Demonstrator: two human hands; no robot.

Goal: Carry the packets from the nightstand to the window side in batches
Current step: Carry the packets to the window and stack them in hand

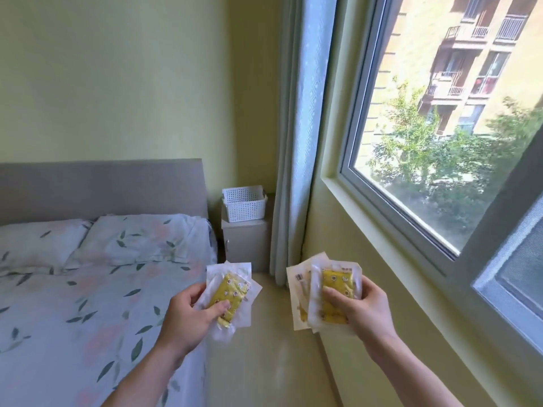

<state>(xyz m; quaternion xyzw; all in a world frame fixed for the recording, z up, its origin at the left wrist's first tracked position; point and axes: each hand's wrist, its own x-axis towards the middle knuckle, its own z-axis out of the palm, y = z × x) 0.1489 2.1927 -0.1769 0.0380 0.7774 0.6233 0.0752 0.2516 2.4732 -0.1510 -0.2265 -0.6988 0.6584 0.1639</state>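
My left hand [188,318] grips a small stack of clear packets with yellow patterned contents [232,292], held over the floor beside the bed. My right hand [358,312] grips another fanned stack of the same packets [320,292], close to the wall under the window sill [382,212]. The grey nightstand [246,242] stands in the far corner, between the bed and the curtain, with a white perforated basket [244,202] on top. What the basket holds is hidden from here.
A bed with a leaf-print sheet [88,304] and pillows fills the left side, with a grey headboard [102,186] behind. A pale curtain [296,142] hangs beside the large window [440,127]. A narrow strip of floor [264,362] runs between bed and window wall.
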